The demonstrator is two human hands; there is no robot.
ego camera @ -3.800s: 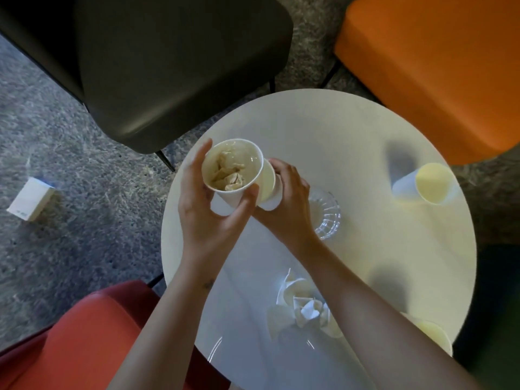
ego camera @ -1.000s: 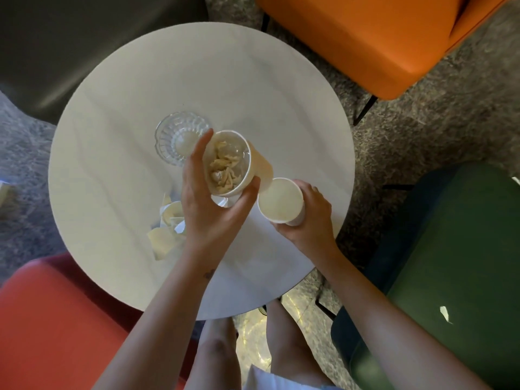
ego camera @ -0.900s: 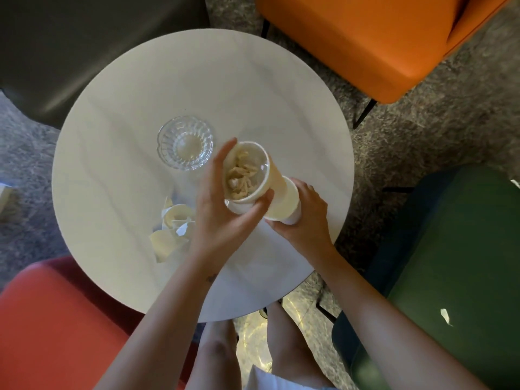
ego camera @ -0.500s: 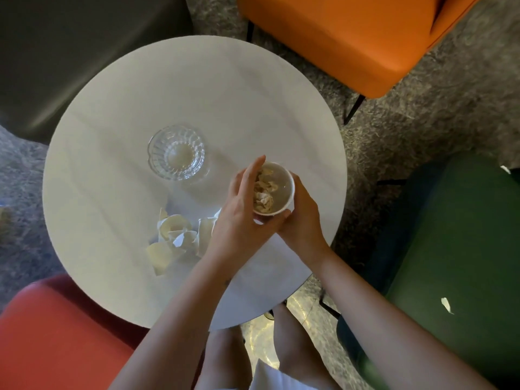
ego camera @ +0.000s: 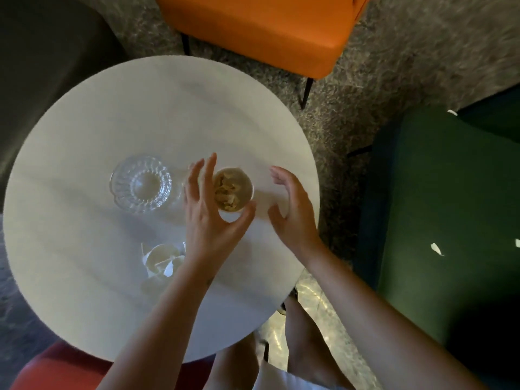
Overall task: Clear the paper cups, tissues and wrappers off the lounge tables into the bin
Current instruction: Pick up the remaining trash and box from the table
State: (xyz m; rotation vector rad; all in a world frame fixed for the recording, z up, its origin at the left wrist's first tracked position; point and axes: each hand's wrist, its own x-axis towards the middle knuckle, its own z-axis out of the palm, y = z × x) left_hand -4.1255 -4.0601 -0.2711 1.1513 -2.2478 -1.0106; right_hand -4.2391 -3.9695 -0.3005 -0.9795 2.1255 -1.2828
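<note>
**Head view: cup standing on the round table, both hands loose**

Head camera, looking straight down. We note a round white table [ego camera: 118,114]. A paper cup [ego camera: 245,184] stands upright right of its centre, stuffed with crumpled brownish tissue [ego camera: 226,192].

The left hand [ego camera: 208,220] brackets the cup. Its fingers [ego camera: 203,175] are straight and spread along the cup's left side, and the thumb tip rests against the near right wall. We read this as a loose touch, not a clamp.

The right hand [ego camera: 292,212] is just right of the cup and apart from it, over the table's right edge. Its fingers are relaxed and slightly curved, and it holds nothing.

A ribbed glass dish [ego camera: 140,184] sits left of the cup. A heap of crumpled white paper [ego camera: 161,260] lies nearer, partly under the left forearm.

Around the table:
- an orange chair [ego camera: 261,29] on the far side
- a green chair [ego camera: 450,206] on the right, with small white scraps [ego camera: 437,249] on its seat
- a red chair [ego camera: 56,370] at near left
- a dark chair [ego camera: 42,66] at far left
</note>
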